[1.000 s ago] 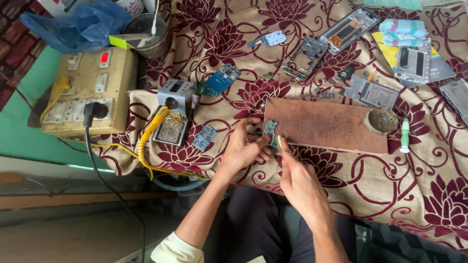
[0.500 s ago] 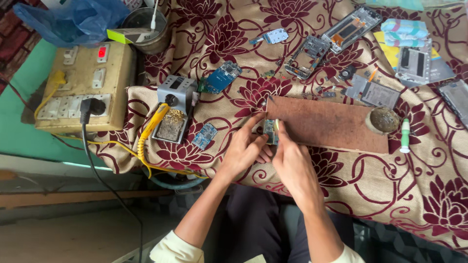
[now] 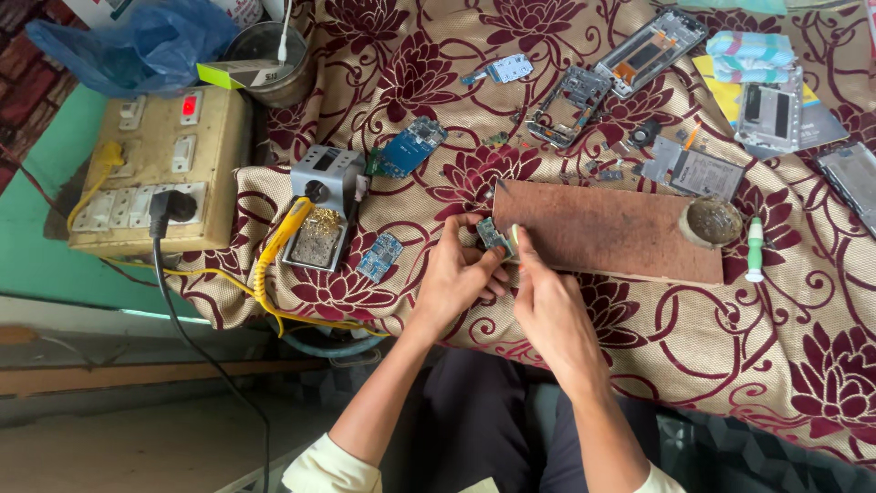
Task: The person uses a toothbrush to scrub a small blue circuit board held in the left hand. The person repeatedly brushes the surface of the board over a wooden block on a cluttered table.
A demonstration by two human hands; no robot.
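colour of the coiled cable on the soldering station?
Yellow coiled cable, beside the grey soldering station; head view shows it best.

The small circuit board [image 3: 494,236] is partly hidden by the hands' fingers [image 3: 474,265]. Right of the wooden board [image 3: 607,230], a phone frame [image 3: 853,183] is cut by the edge.

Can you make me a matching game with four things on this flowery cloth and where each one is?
Things:
1. small circuit board
2. wooden board
3. blue plastic bag
4. white and green pen

Places:
A. far top left corner
B. held between the left hand and right hand
C. lying right of the wooden board
D. flat on the cloth just beyond the hands

Pairs: 1-B, 2-D, 3-A, 4-C
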